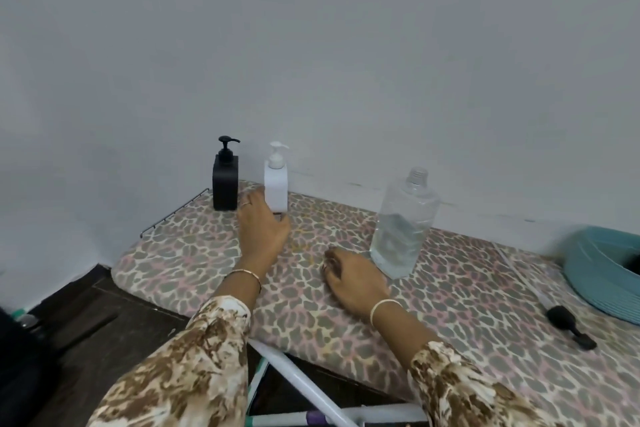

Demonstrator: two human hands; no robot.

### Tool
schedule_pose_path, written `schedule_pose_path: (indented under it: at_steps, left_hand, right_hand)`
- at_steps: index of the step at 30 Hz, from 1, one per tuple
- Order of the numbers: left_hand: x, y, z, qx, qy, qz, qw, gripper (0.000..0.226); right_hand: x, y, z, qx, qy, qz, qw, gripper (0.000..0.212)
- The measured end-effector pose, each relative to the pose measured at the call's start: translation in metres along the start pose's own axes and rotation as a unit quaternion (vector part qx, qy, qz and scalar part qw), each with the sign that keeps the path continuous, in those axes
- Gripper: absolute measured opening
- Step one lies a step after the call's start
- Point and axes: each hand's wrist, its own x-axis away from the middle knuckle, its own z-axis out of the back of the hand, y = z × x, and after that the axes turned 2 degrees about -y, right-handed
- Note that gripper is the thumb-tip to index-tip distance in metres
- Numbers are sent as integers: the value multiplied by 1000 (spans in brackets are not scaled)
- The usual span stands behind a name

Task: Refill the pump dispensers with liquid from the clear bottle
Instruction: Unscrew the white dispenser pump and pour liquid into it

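Plainly, clear bottle [403, 222] stands neck-up.

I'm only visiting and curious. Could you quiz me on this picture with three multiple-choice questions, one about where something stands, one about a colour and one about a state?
1. Where does the clear bottle stand?
A. to the right of the black dispenser and the white dispenser
B. between them
C. to the left of both

2. What colour is the basin at the right edge?
A. red
B. teal
C. yellow

3. How is the clear bottle's top?
A. capped
B. fitted with a pump
C. uncapped

Answers:
1 A, because both dispensers stand to its left, near the wall.
2 B, because its ribbed wall is blue-green.
3 C, because the bare screw thread shows at its neck.
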Motion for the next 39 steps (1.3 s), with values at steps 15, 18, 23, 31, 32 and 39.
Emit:
schedule_pose_path:
  at_steps: [15, 18, 23, 31, 32, 39]
  left_hand:
    - [-77, 5, -37, 50, -20, 57, 997, 87]
    - [-79, 1, -38, 53, -20, 62, 997, 68]
    - [-67, 0, -29, 87, -7, 45, 995, 54]
    - [-13, 14, -9, 170, -4, 77, 983, 47]
    - [-3, 16, -7, 176, -10, 79, 981, 46]
    - [64, 28, 1, 212, -69, 56, 973, 44]
  right_hand:
    - [-47, 13, -14, 140, 6, 15, 990, 38]
    - [-46, 14, -17, 143, 17, 20, 989, 38]
    - [-43, 16, -18, 147, 20, 31, 988, 38]
    - [-26, 16, -4, 71, -78, 14, 994, 42]
    - [-22, 16, 0, 36, -79, -1, 996, 44]
    - [24, 22, 20, -119, 109, -31, 986, 42]
